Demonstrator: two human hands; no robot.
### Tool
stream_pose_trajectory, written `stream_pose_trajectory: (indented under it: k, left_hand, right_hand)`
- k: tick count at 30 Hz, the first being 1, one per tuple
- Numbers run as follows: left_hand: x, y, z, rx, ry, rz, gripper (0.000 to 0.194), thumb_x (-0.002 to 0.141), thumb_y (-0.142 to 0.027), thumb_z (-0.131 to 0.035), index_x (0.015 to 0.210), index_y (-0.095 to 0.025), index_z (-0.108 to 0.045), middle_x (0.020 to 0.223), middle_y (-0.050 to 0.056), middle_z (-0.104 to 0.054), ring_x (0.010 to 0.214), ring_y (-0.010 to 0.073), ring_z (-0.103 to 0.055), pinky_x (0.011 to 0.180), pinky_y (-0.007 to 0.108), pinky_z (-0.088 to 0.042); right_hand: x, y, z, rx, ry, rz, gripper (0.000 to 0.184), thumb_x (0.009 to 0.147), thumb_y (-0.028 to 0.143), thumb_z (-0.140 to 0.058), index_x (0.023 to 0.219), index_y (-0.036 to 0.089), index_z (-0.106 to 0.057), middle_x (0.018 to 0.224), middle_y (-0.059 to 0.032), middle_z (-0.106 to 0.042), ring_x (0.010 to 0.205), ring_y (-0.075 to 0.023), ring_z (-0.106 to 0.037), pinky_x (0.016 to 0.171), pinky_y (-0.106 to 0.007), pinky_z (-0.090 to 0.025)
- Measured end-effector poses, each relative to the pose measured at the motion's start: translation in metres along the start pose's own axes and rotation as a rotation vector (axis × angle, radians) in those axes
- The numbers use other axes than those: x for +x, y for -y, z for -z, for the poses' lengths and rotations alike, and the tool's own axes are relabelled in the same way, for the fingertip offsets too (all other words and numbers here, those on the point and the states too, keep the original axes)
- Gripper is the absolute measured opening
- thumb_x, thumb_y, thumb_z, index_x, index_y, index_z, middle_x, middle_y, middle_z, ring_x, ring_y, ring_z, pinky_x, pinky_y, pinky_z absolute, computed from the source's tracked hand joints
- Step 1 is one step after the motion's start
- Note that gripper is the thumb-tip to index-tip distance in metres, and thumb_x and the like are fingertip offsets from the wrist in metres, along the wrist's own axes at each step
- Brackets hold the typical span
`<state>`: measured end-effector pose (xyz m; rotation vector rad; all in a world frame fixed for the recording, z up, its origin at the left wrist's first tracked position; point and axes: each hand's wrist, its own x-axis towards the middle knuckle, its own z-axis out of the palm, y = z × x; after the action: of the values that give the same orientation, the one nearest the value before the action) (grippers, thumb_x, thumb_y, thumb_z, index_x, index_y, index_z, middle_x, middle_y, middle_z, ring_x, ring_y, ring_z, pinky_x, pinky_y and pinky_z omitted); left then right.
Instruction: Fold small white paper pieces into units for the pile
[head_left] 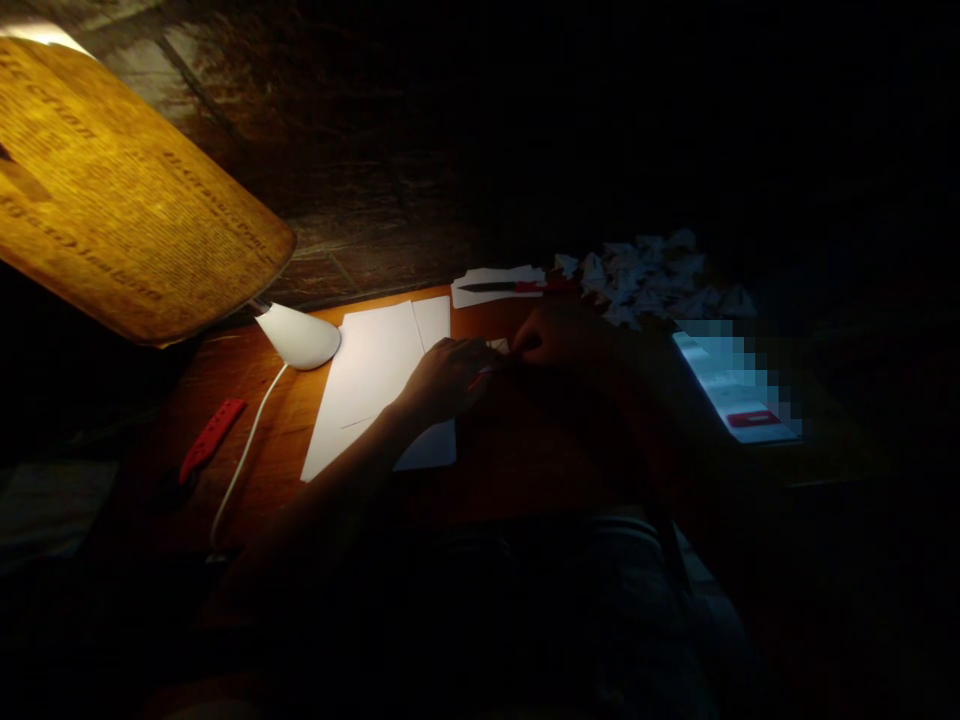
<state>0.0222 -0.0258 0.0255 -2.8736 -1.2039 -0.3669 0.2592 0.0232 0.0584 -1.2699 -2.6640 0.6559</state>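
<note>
Two hands, left (442,380), right (562,335), hover by smooth paper (375,365) (grips too shadowed to tell).

Held red sliver (477,379), mostly hidden

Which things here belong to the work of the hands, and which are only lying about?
With the work: left hand, right hand, small white paper piece, small red item, white paper sheets, red-handled knife, heap of folded paper.

Lying about: white desk lamp, red strip, lit screen, printed yellow board.
</note>
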Motion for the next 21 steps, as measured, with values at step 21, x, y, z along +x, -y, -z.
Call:
stream_pose_trajectory:
  k: [21]
  left_hand:
    - [0.004, 0.001, -0.006, -0.051, -0.001, 0.104, 0.043, 0.096, -0.012, -0.052, 0.123, -0.027, -0.081, 0.108, 0.009, -0.074, 0.096, 0.0229, -0.071, 0.086, 0.037, -0.059]
  right_hand:
    - [-0.007, 0.023, 0.011, -0.216, 0.21, 0.034, 0.03, 0.085, 0.016, -0.066, 0.106, 0.024, -0.087, 0.105, -0.0056, -0.084, 0.087, -0.0202, -0.07, 0.068, -0.03, -0.037]
